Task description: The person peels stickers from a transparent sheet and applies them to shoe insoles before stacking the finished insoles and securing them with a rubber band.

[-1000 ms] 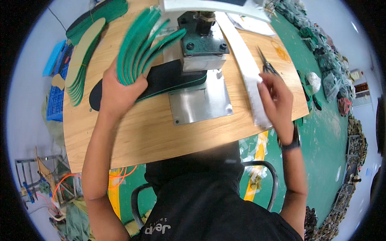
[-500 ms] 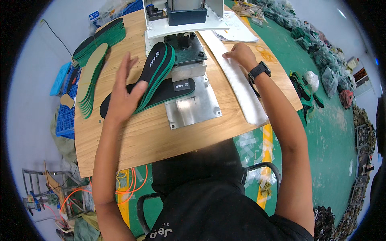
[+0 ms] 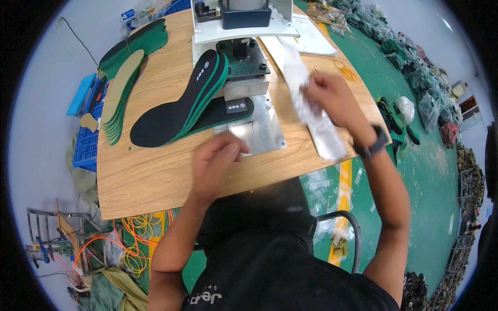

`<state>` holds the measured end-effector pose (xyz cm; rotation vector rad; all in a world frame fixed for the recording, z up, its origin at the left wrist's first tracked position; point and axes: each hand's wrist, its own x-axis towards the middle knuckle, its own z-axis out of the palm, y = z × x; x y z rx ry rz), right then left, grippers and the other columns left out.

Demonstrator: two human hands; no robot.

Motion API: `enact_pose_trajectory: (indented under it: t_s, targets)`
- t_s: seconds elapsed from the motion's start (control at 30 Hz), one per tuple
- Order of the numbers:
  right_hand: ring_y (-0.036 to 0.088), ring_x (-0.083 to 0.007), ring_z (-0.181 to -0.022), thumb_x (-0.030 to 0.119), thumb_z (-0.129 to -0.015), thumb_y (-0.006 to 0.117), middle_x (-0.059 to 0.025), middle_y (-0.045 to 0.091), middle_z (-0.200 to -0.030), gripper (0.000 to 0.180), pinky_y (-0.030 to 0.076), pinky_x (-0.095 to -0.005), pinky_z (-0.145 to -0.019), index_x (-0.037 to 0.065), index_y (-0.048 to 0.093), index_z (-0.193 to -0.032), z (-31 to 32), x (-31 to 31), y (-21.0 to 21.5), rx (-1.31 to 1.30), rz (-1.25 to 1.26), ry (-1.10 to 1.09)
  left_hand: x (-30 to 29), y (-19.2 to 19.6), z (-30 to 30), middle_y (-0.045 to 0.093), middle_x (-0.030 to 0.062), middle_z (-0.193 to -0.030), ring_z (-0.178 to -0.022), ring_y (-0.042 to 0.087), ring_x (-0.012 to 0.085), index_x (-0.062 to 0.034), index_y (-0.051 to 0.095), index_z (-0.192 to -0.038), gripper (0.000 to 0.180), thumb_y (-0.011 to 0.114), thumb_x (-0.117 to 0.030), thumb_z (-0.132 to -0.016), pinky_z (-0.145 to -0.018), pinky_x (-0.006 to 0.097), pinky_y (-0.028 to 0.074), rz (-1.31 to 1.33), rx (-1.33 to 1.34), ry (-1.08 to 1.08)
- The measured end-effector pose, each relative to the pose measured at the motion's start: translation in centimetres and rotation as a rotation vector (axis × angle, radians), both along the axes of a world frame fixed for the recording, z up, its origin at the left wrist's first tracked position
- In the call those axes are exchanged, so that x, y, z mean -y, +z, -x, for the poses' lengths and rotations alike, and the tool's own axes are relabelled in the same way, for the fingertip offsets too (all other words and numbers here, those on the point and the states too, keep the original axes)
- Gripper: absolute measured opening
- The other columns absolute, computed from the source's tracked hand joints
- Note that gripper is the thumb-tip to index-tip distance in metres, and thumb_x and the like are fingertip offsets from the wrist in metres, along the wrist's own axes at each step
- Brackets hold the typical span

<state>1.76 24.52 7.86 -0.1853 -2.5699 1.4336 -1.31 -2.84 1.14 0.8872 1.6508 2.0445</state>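
My right hand [image 3: 334, 98], blurred by motion, pinches a white strip [image 3: 294, 65] that hangs loosely above more white strip material [image 3: 327, 137] lying along the table's right side. In front of a metal base plate [image 3: 267, 132], my left hand [image 3: 215, 163] is loosely curled, with nothing visible in it. Black insoles with green edges [image 3: 161, 124] are fanned in a small stack left of the press. Under the press's heated-looking metal block [image 3: 244, 89], one insole's heel end [image 3: 238, 106] rests on the plate, bearing a dark label patch with light marks.
More insoles stand at the table's left: a beige-topped tied stack [image 3: 122, 88] and a black-topped stack [image 3: 137, 44] behind it. Papers [image 3: 314, 36] and yellow rubber bands [image 3: 347, 71] lie at the back right. A blue crate [image 3: 87, 142] stands beside the table.
My left hand has left the insole stack and come right and nearer to me. My right hand has drawn a strip up and toward me from the white material.
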Motion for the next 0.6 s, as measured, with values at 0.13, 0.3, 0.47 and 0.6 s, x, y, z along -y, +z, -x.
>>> enact_pose_trajectory:
  t_s: [0.13, 0.3, 0.47, 0.6]
  targets:
    - [0.056, -0.0206, -0.056, 0.016, -0.081, 0.062, -0.0111, 0.056, -0.064, 0.016, 0.043, -0.033, -0.052, 0.003, 0.055, -0.075, -9.6, 6.7, 0.1, -0.019, -0.052, 0.261, -3.9, -3.5, -2.8, 0.059, 0.0126, -0.11, -0.103, 0.055, 0.0197, 0.0021, 0.051, -0.121, 0.053, 0.026, -0.039, -0.098, -0.097, 0.035, 0.037, -0.048, 0.29, -0.33]
    - [0.056, -0.0325, -0.066, 0.013, -0.078, 0.065, -0.012, 0.051, -0.07, 0.018, 0.044, -0.0411, -0.052, 0.004, 0.05, -0.075, -18.0, 6.7, -3.7, -0.035, -0.24, 0.453, -6.5, 0.1, -3.6, 0.062, 0.0184, -0.105, -0.097, 0.06, 0.0229, 0.0052, 0.043, -0.126, 0.043, 0.045, -0.022, -0.094, -0.089, 0.035, 0.046, -0.389, 0.252, -0.211]
    - [0.056, -0.0293, -0.065, 0.021, -0.077, 0.068, -0.011, 0.054, -0.075, 0.021, 0.045, -0.0377, -0.054, 0.004, 0.055, -0.081, -22.9, 3.5, -7.2, 0.046, -0.371, 0.402, -4.5, 3.2, -2.3, 0.063, 0.0118, -0.075, -0.071, 0.061, 0.0175, 0.004, 0.057, -0.106, 0.029, 0.042, -0.019, -0.097, -0.066, 0.031, 0.048, -0.482, 0.232, 0.093]
    - [0.056, -0.0243, -0.071, 0.015, -0.079, 0.065, -0.0126, 0.055, -0.08, 0.017, 0.045, -0.0335, -0.063, 0.003, 0.057, -0.087, -13.9, -2.5, -5.4, -0.188, -0.309, -0.241, -3.2, 2.0, -2.9, 0.062, 0.0106, -0.072, -0.066, 0.06, 0.0171, 0.0035, 0.059, -0.1, 0.04, 0.035, -0.029, -0.1, -0.063, 0.03, 0.049, -0.312, 0.364, 0.015]
